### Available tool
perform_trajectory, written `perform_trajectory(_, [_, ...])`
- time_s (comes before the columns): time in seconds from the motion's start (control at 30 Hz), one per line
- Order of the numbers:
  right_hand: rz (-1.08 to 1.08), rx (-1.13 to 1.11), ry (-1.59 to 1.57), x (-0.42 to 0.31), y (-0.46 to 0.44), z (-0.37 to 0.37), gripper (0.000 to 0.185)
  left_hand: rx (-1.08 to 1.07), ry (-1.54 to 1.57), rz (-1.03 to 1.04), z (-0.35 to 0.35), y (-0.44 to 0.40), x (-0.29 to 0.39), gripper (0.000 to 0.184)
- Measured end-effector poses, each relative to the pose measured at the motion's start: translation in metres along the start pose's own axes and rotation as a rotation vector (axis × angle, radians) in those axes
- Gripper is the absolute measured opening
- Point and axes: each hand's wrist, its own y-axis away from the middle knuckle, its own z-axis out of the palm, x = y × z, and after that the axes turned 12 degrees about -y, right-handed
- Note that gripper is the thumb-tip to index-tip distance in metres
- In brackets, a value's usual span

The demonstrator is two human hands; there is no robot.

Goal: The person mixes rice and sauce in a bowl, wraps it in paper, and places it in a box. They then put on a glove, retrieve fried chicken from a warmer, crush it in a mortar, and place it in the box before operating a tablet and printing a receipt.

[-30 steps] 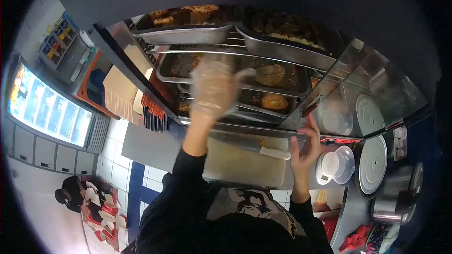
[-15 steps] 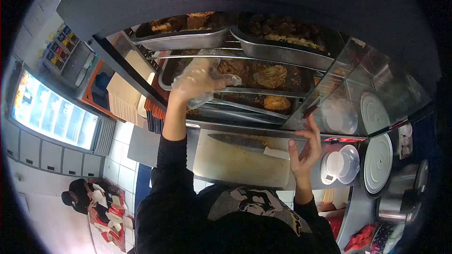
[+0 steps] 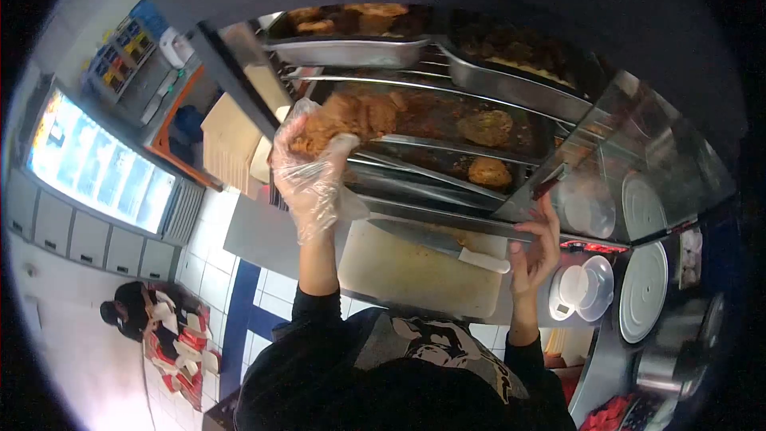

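My left hand [image 3: 307,168], in a clear plastic glove, is closed around a large brown piece of fried chicken [image 3: 351,118]. It is at the front left of a metal tray [image 3: 431,116] inside a glass-fronted display cabinet. Two smaller fried pieces, one flat piece [image 3: 487,127] and one rounder piece [image 3: 489,172], lie to the right. My bare right hand [image 3: 533,251] has its fingers apart, with the index fingertip at the dark red handle [image 3: 547,185] of the tilted glass door [image 3: 630,152].
Below the cabinet, a cutting board [image 3: 423,267] bears a knife with a white handle [image 3: 484,260]. Right of it stand a small scale [image 3: 565,291] and a round white lid [image 3: 643,291]. Filled trays [image 3: 351,53] are on the upper rack. Another person [image 3: 132,309] is far left, near a lit fridge [image 3: 100,164].
My left hand has lifted the fried chicken from the tray and drawn it toward the cabinet's front left. My right hand stays at the door handle. The view has shifted slightly.
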Motion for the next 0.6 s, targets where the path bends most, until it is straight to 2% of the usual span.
perform_trajectory(0.07, [0.008,-0.046,-0.01,-0.004,-0.001,0.005,0.023,-0.011,0.343,-0.216,-0.014,0.007,0.003,0.05])
perform_trajectory(0.13, [0.009,-0.101,-0.036,-0.005,0.0,0.016,0.022,0.02,0.357,-0.346,-0.021,0.016,0.018,0.048])
perform_trajectory(0.17, [0.003,-0.132,-0.055,-0.003,-0.001,0.024,0.022,-0.059,0.416,-0.344,-0.029,0.015,0.015,0.048])
perform_trajectory(0.27, [-0.025,-0.241,-0.089,0.001,-0.002,0.051,0.019,-0.092,0.47,-0.407,-0.043,0.025,0.023,0.057])
perform_trajectory(0.5, [-0.096,-0.523,-0.119,0.003,-0.003,0.142,0.016,-0.126,0.768,-0.542,-0.091,0.039,0.057,0.062])
perform_trajectory(0.6, [-0.129,-0.609,-0.171,0.008,-0.002,0.18,0.016,-0.047,0.729,-0.54,-0.115,0.048,0.065,0.054])
